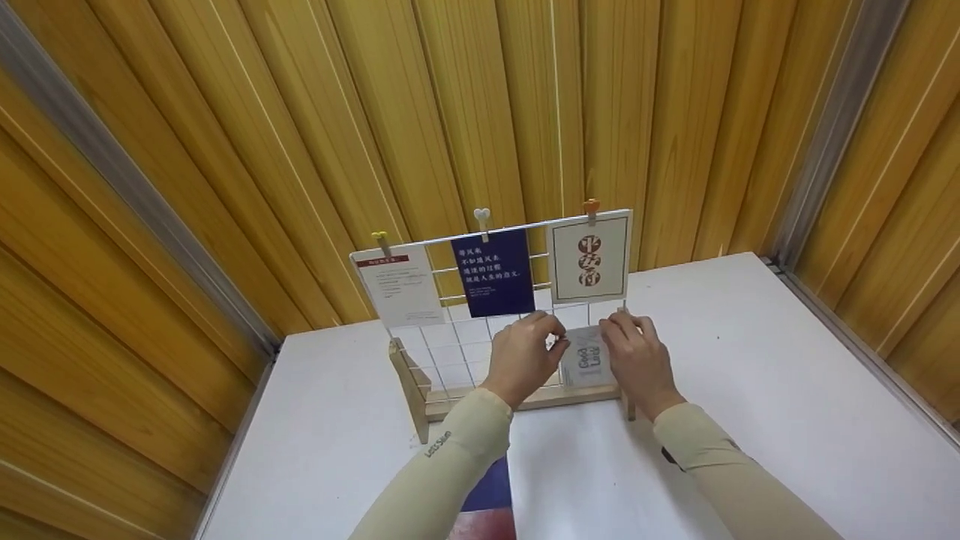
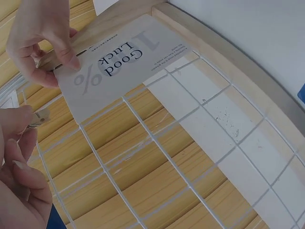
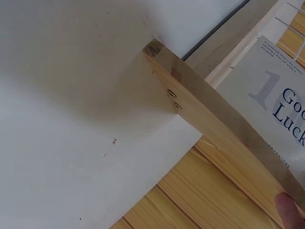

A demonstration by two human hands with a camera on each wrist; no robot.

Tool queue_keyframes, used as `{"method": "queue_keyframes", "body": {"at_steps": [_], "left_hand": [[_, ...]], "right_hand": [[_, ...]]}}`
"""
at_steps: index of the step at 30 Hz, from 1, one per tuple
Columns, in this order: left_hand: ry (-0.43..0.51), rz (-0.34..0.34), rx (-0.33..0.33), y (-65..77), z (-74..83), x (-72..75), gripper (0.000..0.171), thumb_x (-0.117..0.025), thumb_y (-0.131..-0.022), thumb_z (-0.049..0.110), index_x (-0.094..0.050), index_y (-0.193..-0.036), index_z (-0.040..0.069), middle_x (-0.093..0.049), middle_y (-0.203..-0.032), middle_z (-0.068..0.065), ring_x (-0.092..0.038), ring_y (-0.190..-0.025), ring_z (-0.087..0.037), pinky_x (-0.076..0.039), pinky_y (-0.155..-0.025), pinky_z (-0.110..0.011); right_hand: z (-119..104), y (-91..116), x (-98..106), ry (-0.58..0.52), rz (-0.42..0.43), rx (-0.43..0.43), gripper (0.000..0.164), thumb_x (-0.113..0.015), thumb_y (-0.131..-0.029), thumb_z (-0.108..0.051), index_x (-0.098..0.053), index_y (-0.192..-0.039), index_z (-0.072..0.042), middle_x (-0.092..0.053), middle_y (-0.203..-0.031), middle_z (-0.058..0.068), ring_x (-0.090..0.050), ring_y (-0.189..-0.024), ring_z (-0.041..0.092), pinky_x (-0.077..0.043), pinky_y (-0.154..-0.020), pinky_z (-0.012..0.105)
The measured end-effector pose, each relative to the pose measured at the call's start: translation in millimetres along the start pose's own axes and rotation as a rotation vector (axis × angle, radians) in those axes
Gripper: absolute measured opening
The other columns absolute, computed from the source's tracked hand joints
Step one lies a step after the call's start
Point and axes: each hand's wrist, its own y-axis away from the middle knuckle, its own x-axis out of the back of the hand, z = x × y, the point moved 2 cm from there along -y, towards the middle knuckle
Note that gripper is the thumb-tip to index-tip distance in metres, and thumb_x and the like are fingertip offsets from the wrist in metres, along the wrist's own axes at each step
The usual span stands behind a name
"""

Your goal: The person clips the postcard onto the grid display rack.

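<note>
Card (image 1: 585, 361): "Good Luck", "%"; right hand (image 1: 637, 358) pinches its edge; left hand (image 1: 523, 357) pinches small clip (image 2: 41, 117)

The card (image 2: 126, 64) looks matt, the stand (image 3: 217, 119) wooden.

Yellow plank wall (image 1: 615, 112) stands behind; white tabletop (image 1: 750, 382) lies below.

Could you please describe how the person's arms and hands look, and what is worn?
The left sleeve and right sleeve are pale greenish-beige and close-fitting. Small dark lettering marks the left one. The left hand and right hand wear no gloves.
</note>
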Motion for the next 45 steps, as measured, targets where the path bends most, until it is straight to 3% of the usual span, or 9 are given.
{"method": "queue_keyframes", "body": {"at_steps": [9,15,22,28,36,45], "left_hand": [[-0.043,0.049,-0.049,-13.1,6.4,-8.2,0.009,-0.083,-0.080,0.015,-0.074,-0.082,0.017,-0.070,-0.081,0.009,-0.067,-0.069,-0.007,-0.051,-0.061,-0.020],[-0.056,0.028,-0.058,-24.1,10.5,-14.5,0.007,-0.082,-0.080,0.015,-0.076,-0.079,0.017,-0.071,-0.079,0.009,-0.068,-0.070,-0.009,-0.052,-0.061,-0.023],[-0.089,-0.001,-0.010,-32.5,12.4,-22.2,0.011,-0.082,-0.078,0.012,-0.075,-0.073,0.018,-0.070,-0.074,0.007,-0.068,-0.066,-0.013,-0.053,-0.058,-0.028],[-0.128,-0.048,0.026,-37.6,15.6,-26.8,0.007,-0.081,-0.080,0.014,-0.076,-0.076,0.018,-0.071,-0.076,0.006,-0.068,-0.066,-0.016,-0.053,-0.059,-0.031],[-0.245,-0.037,0.007,-37.2,20.4,-33.6,0.009,-0.080,-0.080,0.013,-0.075,-0.074,0.017,-0.069,-0.072,0.005,-0.067,-0.059,-0.018,-0.052,-0.052,-0.031],[-0.246,0.001,0.034,-32.2,23.6,-46.9,0.004,-0.077,-0.086,0.017,-0.074,-0.083,0.016,-0.070,-0.075,0.003,-0.066,-0.058,-0.017,-0.051,-0.050,-0.031]], "right_hand": [[-0.5,-2.6,1.3,-0.004,0.021,-0.012,0.016,-0.073,-0.085,0.005,-0.069,-0.101,0.004,-0.065,-0.101,0.016,-0.060,-0.091,0.037,-0.058,-0.070,0.041],[-2.2,-5.3,1.1,-0.008,0.007,-0.036,0.016,-0.073,-0.085,0.005,-0.068,-0.100,0.004,-0.065,-0.100,0.015,-0.060,-0.091,0.036,-0.058,-0.068,0.042],[-4.4,-7.5,-0.4,-0.012,0.019,-0.049,0.015,-0.074,-0.085,0.004,-0.068,-0.099,0.004,-0.064,-0.098,0.014,-0.059,-0.091,0.035,-0.057,-0.069,0.041],[-5.4,-7.7,-0.7,-0.003,0.030,-0.062,0.013,-0.074,-0.086,0.002,-0.068,-0.097,0.005,-0.064,-0.097,0.012,-0.060,-0.091,0.034,-0.058,-0.069,0.040],[-8.2,-5.1,-1.1,0.003,0.036,-0.064,0.014,-0.076,-0.084,0.004,-0.069,-0.096,0.004,-0.065,-0.097,0.011,-0.060,-0.090,0.033,-0.058,-0.070,0.038],[-4.3,-1.4,0.1,0.009,0.010,-0.081,0.011,-0.073,-0.086,0.004,-0.069,-0.097,0.004,-0.066,-0.099,0.012,-0.060,-0.091,0.032,-0.057,-0.072,0.039]]}}
